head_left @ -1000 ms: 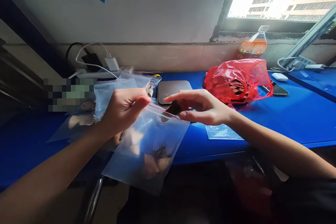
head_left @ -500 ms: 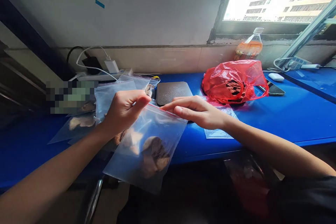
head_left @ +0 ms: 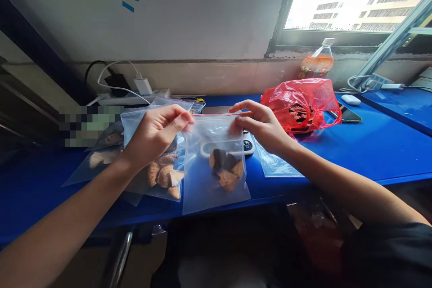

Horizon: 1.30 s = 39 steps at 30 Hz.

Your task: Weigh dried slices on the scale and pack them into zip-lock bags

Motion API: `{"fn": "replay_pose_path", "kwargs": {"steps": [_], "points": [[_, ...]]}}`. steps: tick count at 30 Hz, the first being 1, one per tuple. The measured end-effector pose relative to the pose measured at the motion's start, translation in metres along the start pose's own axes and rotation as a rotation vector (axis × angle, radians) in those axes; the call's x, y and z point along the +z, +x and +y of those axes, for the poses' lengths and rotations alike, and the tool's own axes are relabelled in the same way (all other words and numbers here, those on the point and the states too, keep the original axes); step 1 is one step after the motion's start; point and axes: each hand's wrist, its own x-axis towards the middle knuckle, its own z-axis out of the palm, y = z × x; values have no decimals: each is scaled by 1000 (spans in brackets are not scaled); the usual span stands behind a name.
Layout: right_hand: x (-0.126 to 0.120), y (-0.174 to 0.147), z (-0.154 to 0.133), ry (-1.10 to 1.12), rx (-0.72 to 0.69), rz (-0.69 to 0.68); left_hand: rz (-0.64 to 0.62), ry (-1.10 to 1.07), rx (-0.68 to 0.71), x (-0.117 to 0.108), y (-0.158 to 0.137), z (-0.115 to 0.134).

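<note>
A clear zip-lock bag (head_left: 202, 184) hangs between my hands, its red-striped mouth edge stretched level. Several brown and dark chunks (head_left: 229, 173) lie in the lower part of the bag. My left hand (head_left: 162, 128) pinches the top left corner. At the top right corner, my right hand (head_left: 258, 121) grips the edge between thumb and fingers. Behind the bag is a kitchen scale (head_left: 249, 147), mostly covered by it. Next to my left hand, another clear bag with tan chunks (head_left: 165, 173) lies on the blue table (head_left: 381, 148).
A red plastic bag (head_left: 297, 103) with dark pieces inside sits right of the scale, over a flat clear bag (head_left: 278, 162). Behind it stands a drink bottle (head_left: 317, 60). A phone (head_left: 349, 113), a white case (head_left: 351, 99) and a power strip with chargers (head_left: 141, 92) are along the back.
The held bag has swung from a slant to hanging nearly straight, a little further right. My right hand has shifted from lying along the zip to gripping the right corner.
</note>
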Motion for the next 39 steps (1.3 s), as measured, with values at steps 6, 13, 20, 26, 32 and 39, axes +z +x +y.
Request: {"fn": "replay_pose_path", "kwargs": {"steps": [6, 13, 20, 26, 32, 39], "points": [[-3, 0, 2, -27, -1, 52, -38, -72, -64, 1, 2, 5], [-10, 1, 8, -194, -96, 41, -82, -40, -56, 3, -1, 2], [-3, -6, 9, -829, -561, -82, -156, 232, 79, 17, -11, 3], [20, -19, 1, -1039, -587, -256, -202, 369, 379, 32, -27, 11], [25, -20, 3, -1032, -541, -283, -198, 355, 318, 35, -29, 10], [26, -21, 5, -929, -646, -161, -256, 517, 461, 33, -26, 13]]}}
